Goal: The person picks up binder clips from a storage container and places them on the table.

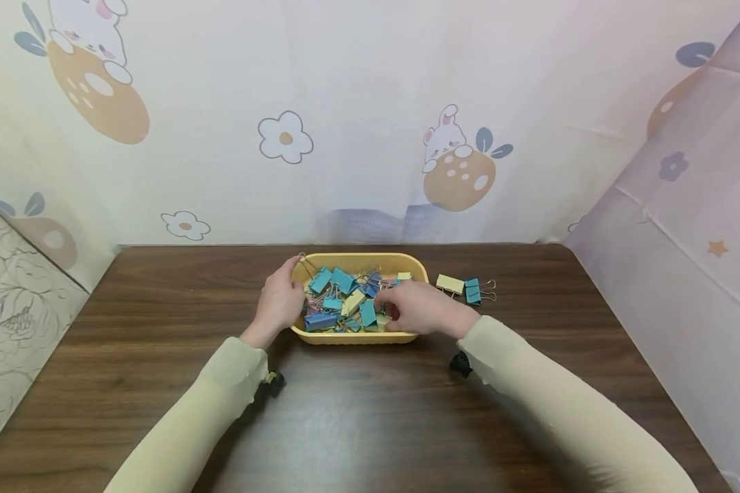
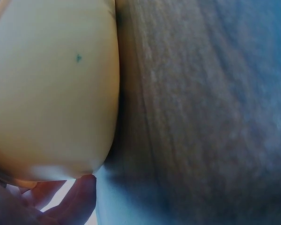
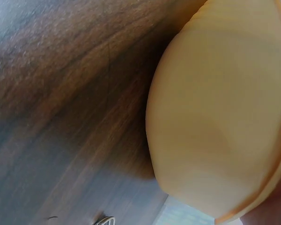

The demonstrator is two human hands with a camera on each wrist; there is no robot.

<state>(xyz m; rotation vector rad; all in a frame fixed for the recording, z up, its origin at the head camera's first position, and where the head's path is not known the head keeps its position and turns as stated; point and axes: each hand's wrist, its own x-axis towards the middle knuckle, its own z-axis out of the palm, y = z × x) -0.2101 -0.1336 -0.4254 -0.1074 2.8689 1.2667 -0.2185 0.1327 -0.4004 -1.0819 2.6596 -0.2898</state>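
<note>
A yellow plastic basket (image 1: 351, 338) full of binder clips stands on the table, its side wall (image 2: 56, 103) filling much of the left wrist view. My left hand (image 1: 281, 298) grips the basket's left end, with fingers (image 2: 79, 199) showing beyond the wall in the left wrist view. My right hand (image 1: 421, 307) reaches over the right end, thumb and forefinger bent down among the clips. Right by those fingertips are a teal binder clip (image 1: 368, 313) and a pale yellow clip (image 1: 383, 320); I cannot tell whether either is pinched. A blue clip (image 1: 321, 322) lies near the front left.
Outside the basket on the right lie a yellow binder clip (image 1: 450, 284) and a teal binder clip (image 1: 473, 292) with its wire handles pointing right. The dark wooden table (image 1: 148, 356) meets a patterned curtain (image 1: 358, 157) behind the basket.
</note>
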